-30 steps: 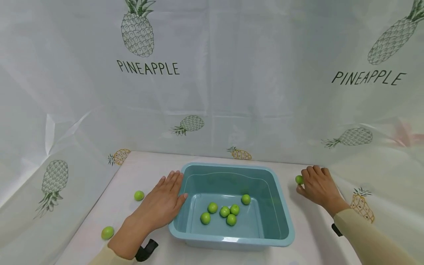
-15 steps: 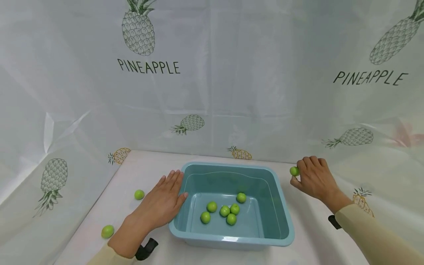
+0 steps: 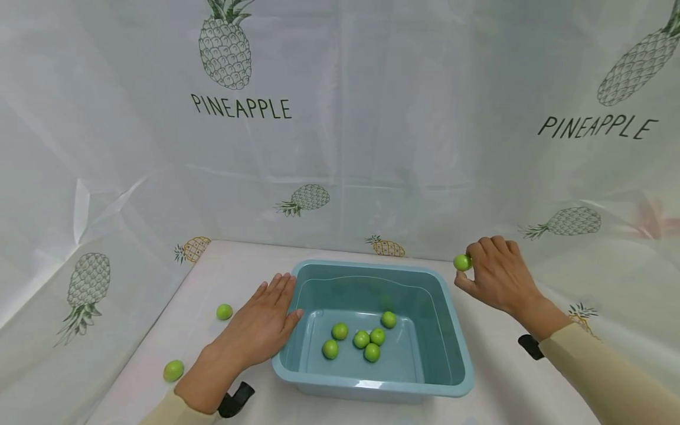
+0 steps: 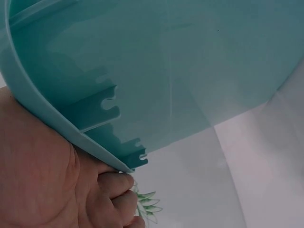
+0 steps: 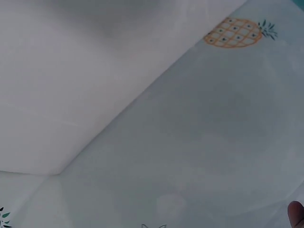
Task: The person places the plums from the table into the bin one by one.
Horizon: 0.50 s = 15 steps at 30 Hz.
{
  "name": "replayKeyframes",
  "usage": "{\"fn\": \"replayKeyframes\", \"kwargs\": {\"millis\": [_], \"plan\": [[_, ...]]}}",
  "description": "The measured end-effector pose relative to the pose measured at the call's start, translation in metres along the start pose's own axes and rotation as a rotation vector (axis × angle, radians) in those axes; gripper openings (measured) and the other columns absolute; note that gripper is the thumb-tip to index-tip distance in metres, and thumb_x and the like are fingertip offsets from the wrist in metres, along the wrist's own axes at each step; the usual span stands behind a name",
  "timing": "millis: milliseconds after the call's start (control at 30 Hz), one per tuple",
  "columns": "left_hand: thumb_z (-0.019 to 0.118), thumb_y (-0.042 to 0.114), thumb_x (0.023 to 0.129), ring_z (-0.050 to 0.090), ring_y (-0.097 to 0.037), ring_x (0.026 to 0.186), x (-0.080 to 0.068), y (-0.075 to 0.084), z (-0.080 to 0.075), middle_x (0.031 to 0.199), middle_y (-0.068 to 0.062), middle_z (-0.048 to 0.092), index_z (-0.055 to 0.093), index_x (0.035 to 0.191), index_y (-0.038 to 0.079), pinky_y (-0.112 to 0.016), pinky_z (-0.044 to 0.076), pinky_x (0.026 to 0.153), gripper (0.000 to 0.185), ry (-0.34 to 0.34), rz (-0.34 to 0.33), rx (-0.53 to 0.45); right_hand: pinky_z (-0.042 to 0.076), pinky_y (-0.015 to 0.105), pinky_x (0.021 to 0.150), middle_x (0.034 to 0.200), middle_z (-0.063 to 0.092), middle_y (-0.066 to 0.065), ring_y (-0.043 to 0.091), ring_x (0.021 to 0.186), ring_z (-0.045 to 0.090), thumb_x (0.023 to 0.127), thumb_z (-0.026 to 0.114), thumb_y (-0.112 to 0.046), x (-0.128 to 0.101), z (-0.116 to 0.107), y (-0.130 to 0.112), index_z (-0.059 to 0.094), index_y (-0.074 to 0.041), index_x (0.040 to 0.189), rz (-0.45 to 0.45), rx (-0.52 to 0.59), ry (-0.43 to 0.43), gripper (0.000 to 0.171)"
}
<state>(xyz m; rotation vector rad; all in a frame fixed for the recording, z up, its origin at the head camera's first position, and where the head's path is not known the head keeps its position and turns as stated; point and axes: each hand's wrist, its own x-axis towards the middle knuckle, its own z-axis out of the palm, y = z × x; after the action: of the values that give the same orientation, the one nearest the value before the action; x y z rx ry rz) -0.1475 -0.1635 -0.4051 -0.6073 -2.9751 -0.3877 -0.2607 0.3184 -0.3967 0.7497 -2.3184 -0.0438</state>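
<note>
Left hand (image 3: 255, 330) lay flat, fingers spread, bracing the tub (image 3: 451, 348); right hand (image 3: 496, 280) pinched a green fruit (image 3: 462, 262) clear of the rim.

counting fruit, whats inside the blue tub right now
Five small green fruits lie on the floor of the blue tub. The near wall hides the floor strip just behind it.

Green fruits (image 3: 362, 339), teal basin (image 3: 457, 354)

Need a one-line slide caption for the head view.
Right hand pinches small green fruit beside teal plastic tub; left hand rests on tub.
</note>
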Motion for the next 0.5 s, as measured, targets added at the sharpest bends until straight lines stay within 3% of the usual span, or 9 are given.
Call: {"fn": "replayKeyframes", "kwargs": {"millis": [167,500], "plan": [[0.052,0.037,0.111,0.028,-0.042,0.159,0.0,0.0,0.001,0.168,-0.027,0.033,0.032,0.161,-0.009,-0.06,0.027,0.128,0.071,-0.004,-0.003,0.011,0.037,0.047,0.073,0.086,0.054,0.01,0.032,0.084,0.047,0.079,0.06,-0.036,0.012,-0.014,-0.024,0.054,-0.006,0.09,-0.004,0.048,-0.045,0.032],[0.053,0.037,0.111,0.028,-0.042,0.159,0.0,0.0,0.003,0.167,-0.028,0.034,0.032,0.161,-0.009,-0.06,0.027,0.128,0.072,-0.001,-0.012,-0.006,0.033,0.038,0.076,0.088,0.052,0.001,0.021,0.085,0.043,0.084,0.066,-0.034,0.021,-0.02,-0.076,0.058,-0.01,0.096,-0.034,0.203,-0.126,0.028]]}}
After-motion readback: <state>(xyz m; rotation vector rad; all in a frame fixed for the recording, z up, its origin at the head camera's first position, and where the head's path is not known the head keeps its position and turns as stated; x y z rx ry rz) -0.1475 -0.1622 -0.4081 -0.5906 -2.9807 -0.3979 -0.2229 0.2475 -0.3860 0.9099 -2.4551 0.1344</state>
